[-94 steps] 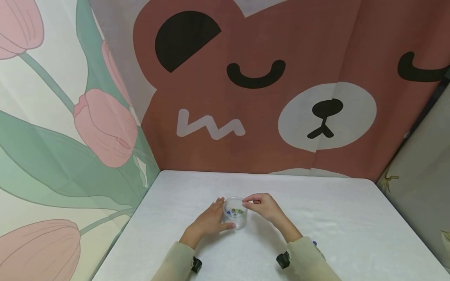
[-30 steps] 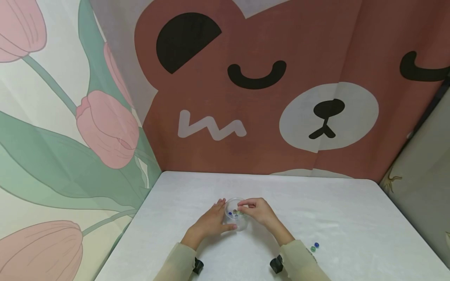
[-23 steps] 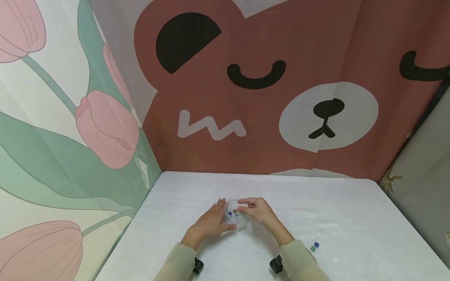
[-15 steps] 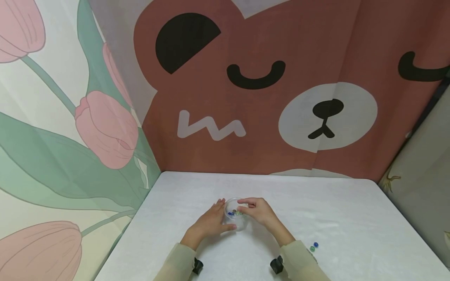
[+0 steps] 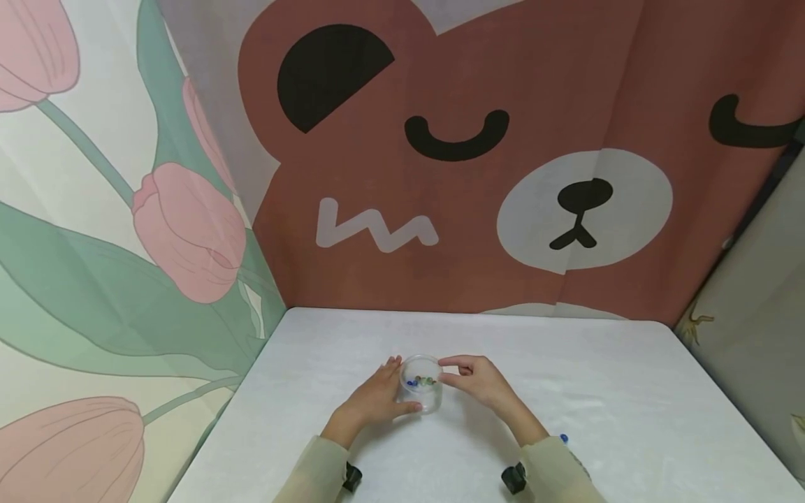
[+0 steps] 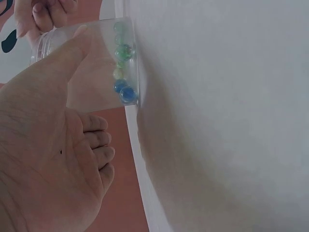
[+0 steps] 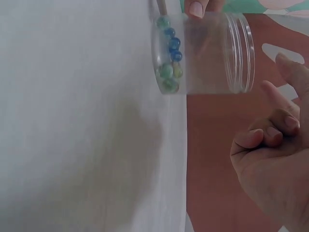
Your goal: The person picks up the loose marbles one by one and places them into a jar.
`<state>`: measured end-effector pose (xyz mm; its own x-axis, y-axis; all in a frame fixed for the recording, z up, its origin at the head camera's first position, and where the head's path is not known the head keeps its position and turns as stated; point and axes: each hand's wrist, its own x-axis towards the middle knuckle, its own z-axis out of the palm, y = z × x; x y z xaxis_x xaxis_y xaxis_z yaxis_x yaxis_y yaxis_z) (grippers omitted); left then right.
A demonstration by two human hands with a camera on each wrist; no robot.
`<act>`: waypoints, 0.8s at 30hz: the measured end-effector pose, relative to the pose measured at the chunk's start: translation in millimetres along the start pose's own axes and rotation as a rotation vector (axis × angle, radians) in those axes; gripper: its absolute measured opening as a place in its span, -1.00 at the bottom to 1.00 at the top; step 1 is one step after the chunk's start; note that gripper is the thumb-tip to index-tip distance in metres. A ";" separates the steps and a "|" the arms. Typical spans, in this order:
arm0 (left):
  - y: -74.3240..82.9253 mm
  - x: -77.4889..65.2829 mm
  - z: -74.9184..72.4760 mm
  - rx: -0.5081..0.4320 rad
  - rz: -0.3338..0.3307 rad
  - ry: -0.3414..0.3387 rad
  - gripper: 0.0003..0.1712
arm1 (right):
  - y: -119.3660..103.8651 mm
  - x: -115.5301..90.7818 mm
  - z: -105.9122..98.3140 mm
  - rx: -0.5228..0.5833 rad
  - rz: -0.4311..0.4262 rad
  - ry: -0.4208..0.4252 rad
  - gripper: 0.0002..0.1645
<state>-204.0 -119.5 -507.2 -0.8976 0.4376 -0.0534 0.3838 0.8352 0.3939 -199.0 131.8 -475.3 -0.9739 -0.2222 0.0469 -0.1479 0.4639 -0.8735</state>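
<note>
A clear plastic jar (image 5: 430, 401) with a threaded neck stands upright on the table, its mouth uncovered. Several blue, green and yellowish glass marbles (image 7: 175, 43) lie on its bottom. My left hand (image 5: 372, 399) holds the jar from the left, thumb at the front and fingers at the far side. Just right of the rim is my right hand (image 5: 481, 381). Its thumb and index finger are apart with nothing visible between them, and the other fingers are curled, as the right wrist view shows. A blue marble (image 5: 564, 438) lies on the table beside the right sleeve.
The table (image 5: 654, 391) has a white cloth top. Behind it hangs a bear-print curtain (image 5: 465, 272), and at the left a tulip-print curtain (image 5: 189, 335). A black wrist camera (image 5: 513, 479) sits below the right sleeve (image 5: 560, 468).
Over the jar mouth, my right thumb and index finger parted; then the hand moved right, off the mouth. Marbles inside have shifted. A green marble on the table is now hidden by the sleeve.
</note>
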 end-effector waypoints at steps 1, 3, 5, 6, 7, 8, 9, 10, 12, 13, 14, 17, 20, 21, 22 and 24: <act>-0.3 0.1 0.1 0.000 -0.003 0.001 0.22 | 1.0 -1.3 -2.7 0.000 0.001 0.000 -0.62; -0.5 0.1 0.2 0.000 -0.009 0.001 0.22 | 4.4 -3.4 -8.4 -0.003 -0.007 -0.005 -0.59; -0.4 0.3 0.2 0.003 -0.022 -0.006 0.23 | 7.9 -5.7 -14.2 -0.006 -0.016 -0.012 -0.56; -0.3 0.3 0.1 0.001 -0.025 -0.008 0.23 | 9.2 -7.1 -17.2 -0.006 -0.021 -0.019 -0.54; -0.3 0.3 0.1 0.000 -0.028 -0.009 0.23 | 10.6 -8.4 -20.1 -0.012 -0.027 -0.024 -0.53; -0.4 0.3 0.1 0.001 -0.029 -0.010 0.23 | 12.0 -9.9 -23.2 -0.018 -0.030 -0.030 -0.52; -0.3 0.4 -0.1 0.001 -0.029 -0.012 0.23 | 12.8 -11.7 -26.1 -0.022 -0.029 -0.034 -0.51; -0.2 0.4 -0.1 0.003 -0.031 -0.014 0.23 | 13.7 -13.8 -29.2 -0.025 -0.031 -0.039 -0.51; 0.1 0.4 -0.4 0.006 -0.024 -0.013 0.23 | 15.2 -18.4 -35.9 -0.030 -0.040 -0.051 -0.51; 0.0 0.4 -0.4 0.007 -0.019 -0.012 0.23 | 16.1 -20.7 -39.4 -0.031 -0.048 -0.058 -0.50; -0.1 0.3 -0.5 0.009 -0.017 -0.012 0.23 | 17.0 -23.3 -42.9 -0.025 -0.057 -0.069 -0.49; -0.5 0.2 -0.3 0.011 -0.012 -0.012 0.23 | 22.5 -30.2 -54.2 -0.011 -0.076 -0.108 -0.43; -1.5 0.5 0.3 0.012 -0.003 -0.010 0.24 | 29.9 -36.9 -65.7 -0.007 -0.075 -0.149 -0.38; -1.8 0.7 0.4 0.015 -0.001 -0.011 0.24 | 32.6 -39.1 -69.6 -0.011 -0.075 -0.162 -0.37; -1.8 0.8 0.3 0.019 0.003 -0.010 0.24 | 34.5 -41.6 -73.2 -0.014 -0.068 -0.171 -0.36; -2.0 1.0 0.3 0.026 0.010 -0.009 0.25 | 37.2 -46.9 -80.8 -0.015 -0.065 -0.189 -0.33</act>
<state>-205.6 -120.7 -508.3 -0.8918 0.4486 -0.0583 0.3980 0.8393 0.3703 -172.8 228.7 -470.8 -0.9127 -0.4086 0.0103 -0.2137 0.4556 -0.8642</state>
